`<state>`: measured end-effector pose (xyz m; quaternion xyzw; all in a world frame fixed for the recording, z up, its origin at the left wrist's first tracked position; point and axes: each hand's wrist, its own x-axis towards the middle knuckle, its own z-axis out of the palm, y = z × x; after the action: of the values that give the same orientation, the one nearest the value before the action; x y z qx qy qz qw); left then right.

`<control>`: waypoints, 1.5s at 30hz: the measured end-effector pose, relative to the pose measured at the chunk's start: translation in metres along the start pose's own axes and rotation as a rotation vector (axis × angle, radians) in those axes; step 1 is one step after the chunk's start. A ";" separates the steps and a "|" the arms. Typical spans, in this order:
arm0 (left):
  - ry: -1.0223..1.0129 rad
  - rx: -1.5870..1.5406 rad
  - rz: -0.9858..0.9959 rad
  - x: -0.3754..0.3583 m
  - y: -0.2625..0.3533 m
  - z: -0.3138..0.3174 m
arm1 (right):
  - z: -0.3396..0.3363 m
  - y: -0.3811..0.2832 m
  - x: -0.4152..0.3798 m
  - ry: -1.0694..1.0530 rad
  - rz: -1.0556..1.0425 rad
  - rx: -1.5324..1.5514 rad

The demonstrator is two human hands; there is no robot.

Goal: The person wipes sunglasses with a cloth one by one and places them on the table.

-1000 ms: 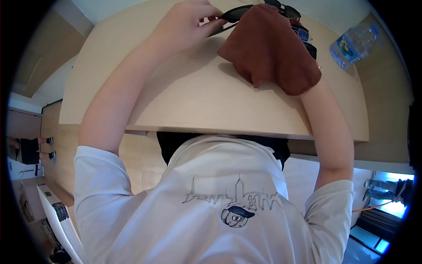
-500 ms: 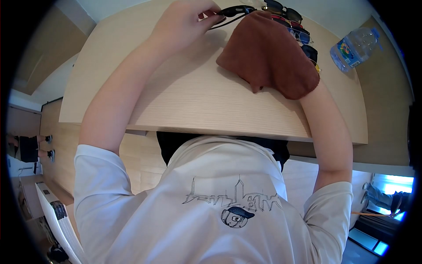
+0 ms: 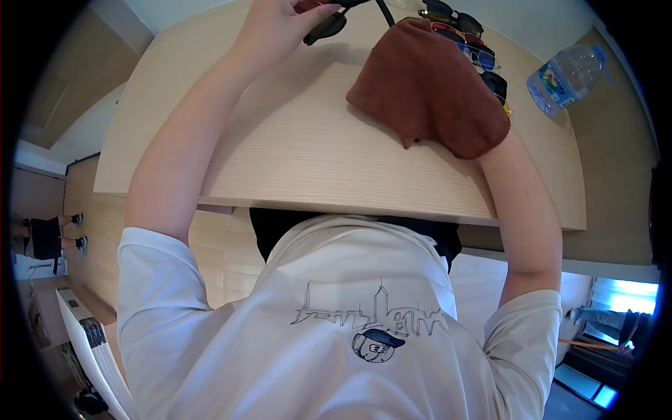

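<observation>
Near the top edge of the head view, my left hand [image 3: 294,17] grips a pair of dark sunglasses [image 3: 327,28], with one lens and a temple arm showing. A brown cloth [image 3: 427,91] drapes over my right hand, hiding its fingers; only the wrist and forearm come out below it. Beside the cloth, several pairs of glasses [image 3: 479,56] lie in a row on the right part of the light wooden table [image 3: 301,164].
A clear plastic bottle [image 3: 563,78] with a blue cap lies at the right. Another person's legs [image 3: 66,231] show at the far left. Dark clothing and a bright window are at the lower right.
My left hand has moved slightly up and left with the sunglasses, which have turned so that a lens now hangs below the fingers. The cloth has hardly moved.
</observation>
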<state>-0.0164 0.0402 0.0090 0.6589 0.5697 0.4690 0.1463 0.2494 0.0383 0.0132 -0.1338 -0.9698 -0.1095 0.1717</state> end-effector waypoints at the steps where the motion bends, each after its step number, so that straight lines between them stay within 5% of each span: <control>1: 0.017 -0.027 -0.015 0.002 -0.003 -0.001 | 0.004 0.000 0.001 0.191 -0.050 0.008; 2: 0.018 -0.027 -0.014 0.005 -0.009 -0.003 | 0.005 0.000 0.002 0.382 -0.099 0.016; 5: 0.075 -0.023 0.033 0.015 -0.028 -0.009 | -0.007 -0.005 0.005 0.166 -0.120 -0.123; 14: 0.107 -0.025 0.078 0.028 -0.048 -0.018 | 0.003 0.001 0.004 0.348 -0.149 0.005; 16: 0.177 0.009 -0.171 0.027 -0.040 -0.024 | 0.001 -0.001 0.004 0.286 -0.129 -0.026; 24: 0.033 -0.076 -0.230 0.021 -0.033 -0.020 | 0.007 0.000 0.011 0.117 -0.161 -0.101; 27: -0.068 -0.188 -0.221 0.013 -0.024 -0.009 | 0.016 0.001 0.011 0.403 -0.128 0.154; 32: -0.101 -0.237 -0.241 -0.005 0.014 0.012 | -0.011 -0.018 0.026 -0.262 0.066 -0.106; 33: -0.087 -0.278 -0.211 -0.009 0.018 0.015 | -0.005 -0.013 0.021 -0.262 0.065 -0.106; 35: -0.072 -0.319 -0.180 -0.012 0.021 0.019 | 0.010 -0.002 0.006 0.227 -0.036 0.236; 45: -0.169 -0.344 -0.233 -0.016 0.004 0.026 | 0.003 -0.013 0.009 0.028 0.228 0.634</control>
<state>0.0080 0.0338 -0.0091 0.5910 0.5392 0.4822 0.3570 0.2369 0.0291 0.0116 -0.1799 -0.9319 0.2159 0.2292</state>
